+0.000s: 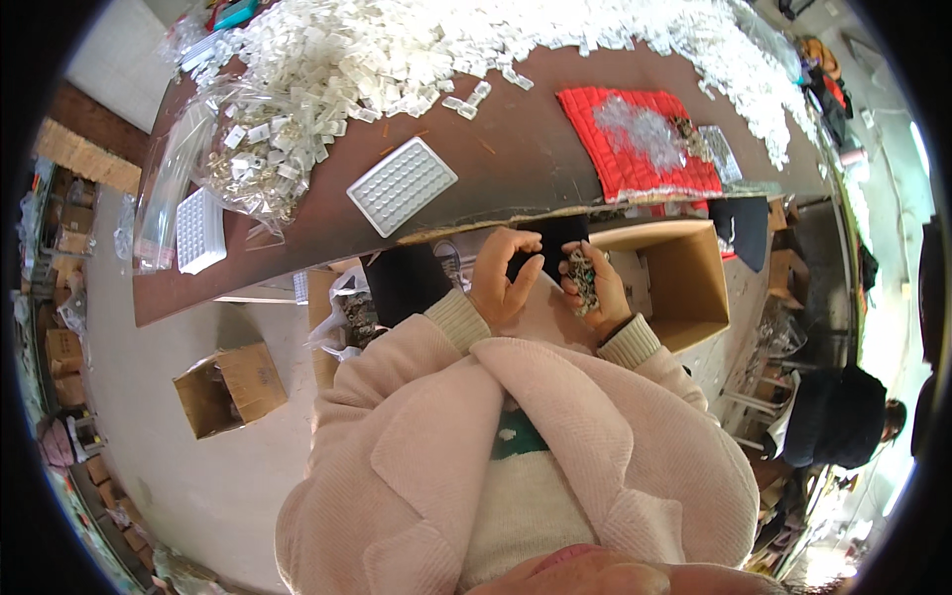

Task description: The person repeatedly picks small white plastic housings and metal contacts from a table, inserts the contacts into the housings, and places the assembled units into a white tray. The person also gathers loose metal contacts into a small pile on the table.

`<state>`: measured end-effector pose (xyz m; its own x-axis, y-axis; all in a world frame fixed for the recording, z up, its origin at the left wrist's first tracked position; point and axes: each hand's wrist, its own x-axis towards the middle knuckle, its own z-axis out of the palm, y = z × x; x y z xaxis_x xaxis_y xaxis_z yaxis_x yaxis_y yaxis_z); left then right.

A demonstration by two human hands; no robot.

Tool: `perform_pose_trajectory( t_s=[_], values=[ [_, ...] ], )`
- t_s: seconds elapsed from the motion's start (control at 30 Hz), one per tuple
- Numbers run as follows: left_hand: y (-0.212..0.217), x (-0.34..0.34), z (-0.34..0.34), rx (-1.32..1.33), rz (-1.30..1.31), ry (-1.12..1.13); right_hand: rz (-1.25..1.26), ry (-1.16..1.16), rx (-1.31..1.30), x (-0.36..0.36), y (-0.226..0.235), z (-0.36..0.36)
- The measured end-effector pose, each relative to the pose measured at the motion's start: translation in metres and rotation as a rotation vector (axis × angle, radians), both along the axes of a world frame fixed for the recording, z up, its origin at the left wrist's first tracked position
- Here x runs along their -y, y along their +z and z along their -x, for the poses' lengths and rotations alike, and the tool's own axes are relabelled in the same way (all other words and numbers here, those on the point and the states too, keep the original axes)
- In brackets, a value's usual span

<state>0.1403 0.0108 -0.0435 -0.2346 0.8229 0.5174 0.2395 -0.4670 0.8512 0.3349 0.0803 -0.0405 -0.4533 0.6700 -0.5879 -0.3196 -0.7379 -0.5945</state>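
Observation:
My right hand (pixel 604 303) is closed round a handful of small greyish metallic-looking pieces (pixel 583 281), too small to name more exactly. Just left of it, my left hand (pixel 499 281) is held with thumb and bent fingers apart, and nothing shows between them. Both hands are over my lap, below the near edge of the brown table (pixel 516 119). On the table above my left hand lies a white tray (pixel 402 186) with rows of round hollows. A red quilted cloth (pixel 595 129) lies farther right, bearing clear plastic pieces (pixel 640 134) and a small heap of metallic bits (pixel 691 139).
A large pile of small clear-white plastic pieces (pixel 397 59) covers the table's far side. At its left are a clear bag of parts (pixel 263 169) and stacked white trays (pixel 201 233). Cardboard boxes stand right (pixel 689 283) and on the left floor (pixel 253 382). A person (pixel 838 416) sits far right.

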Motion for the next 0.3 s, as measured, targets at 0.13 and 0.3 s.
perform_pose_trajectory(
  t_s=[0.13,0.3],
  values=[
    [-0.003,0.001,0.001,0.012,0.206,-0.133,-0.043,0.046,0.155,-0.016,0.008,-0.014],
    [-0.013,-0.024,0.003,-0.168,0.302,-0.886,-0.075,0.331,0.286,-0.051,0.028,-0.043]
  ],
)
